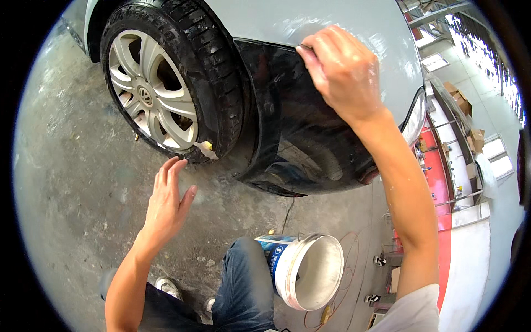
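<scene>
My right hand (345, 72) is raised at the seam between the light grey body panel (260, 19) and the black bumper (310, 113) of a car. Its thumb and fingers are pinched together, with a small dark edge showing at the fingertips; I cannot make out what that is. White smears and a wet sheen mark the grey paint around it. Lower down, my left hand (167, 196) hovers in front of the tyre (213, 66), fingers stretched out and nothing in them. The silver alloy wheel (152, 94) is just beyond it.
A white and blue plastic bucket (287, 279) lies tilted beside my knee. A whitish scrap (207, 149) lies by the tyre's lower edge. Concrete floor (72, 177) surrounds the car, with a thin hose (349, 249) at right. Shelving (451, 144) with cardboard boxes stands along the right wall.
</scene>
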Demonstrator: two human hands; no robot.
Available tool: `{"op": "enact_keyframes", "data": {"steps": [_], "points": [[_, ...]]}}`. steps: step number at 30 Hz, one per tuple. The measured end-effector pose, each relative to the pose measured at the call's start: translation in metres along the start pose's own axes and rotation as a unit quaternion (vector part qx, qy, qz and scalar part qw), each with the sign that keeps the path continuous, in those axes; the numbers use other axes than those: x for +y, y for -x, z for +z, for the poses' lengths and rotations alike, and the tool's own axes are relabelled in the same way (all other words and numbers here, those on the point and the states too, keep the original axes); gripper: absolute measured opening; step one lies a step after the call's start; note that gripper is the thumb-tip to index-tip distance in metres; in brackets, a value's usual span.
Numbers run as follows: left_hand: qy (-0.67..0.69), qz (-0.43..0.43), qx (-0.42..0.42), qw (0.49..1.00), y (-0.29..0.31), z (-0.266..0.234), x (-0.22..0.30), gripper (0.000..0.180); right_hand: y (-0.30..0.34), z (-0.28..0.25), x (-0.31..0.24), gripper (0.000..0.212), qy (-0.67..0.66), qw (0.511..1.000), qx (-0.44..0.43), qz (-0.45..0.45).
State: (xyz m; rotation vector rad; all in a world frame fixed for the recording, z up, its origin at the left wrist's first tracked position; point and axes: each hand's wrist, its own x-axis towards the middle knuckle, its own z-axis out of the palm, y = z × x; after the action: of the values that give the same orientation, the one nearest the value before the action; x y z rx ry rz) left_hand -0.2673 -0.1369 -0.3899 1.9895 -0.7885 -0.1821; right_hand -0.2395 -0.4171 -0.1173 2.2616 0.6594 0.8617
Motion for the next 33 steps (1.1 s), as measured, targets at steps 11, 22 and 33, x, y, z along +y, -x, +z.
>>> {"op": "enact_keyframes", "data": {"steps": [11,22,33], "points": [[0.006,0.006,0.024,1.0,0.002,-0.01,0.011,0.055,-0.045,0.017,-0.015,0.016,-0.023,0.995,-0.004,-0.095],[0.004,-0.013,0.053,0.999,-0.001,-0.01,0.005,0.055,-0.07,0.029,-0.038,0.013,0.02,0.994,-0.027,-0.108],[-0.038,-0.028,0.054,0.997,0.011,-0.023,-0.007,0.055,-0.085,0.021,-0.047,0.02,0.039,0.99,-0.036,-0.129]]}}
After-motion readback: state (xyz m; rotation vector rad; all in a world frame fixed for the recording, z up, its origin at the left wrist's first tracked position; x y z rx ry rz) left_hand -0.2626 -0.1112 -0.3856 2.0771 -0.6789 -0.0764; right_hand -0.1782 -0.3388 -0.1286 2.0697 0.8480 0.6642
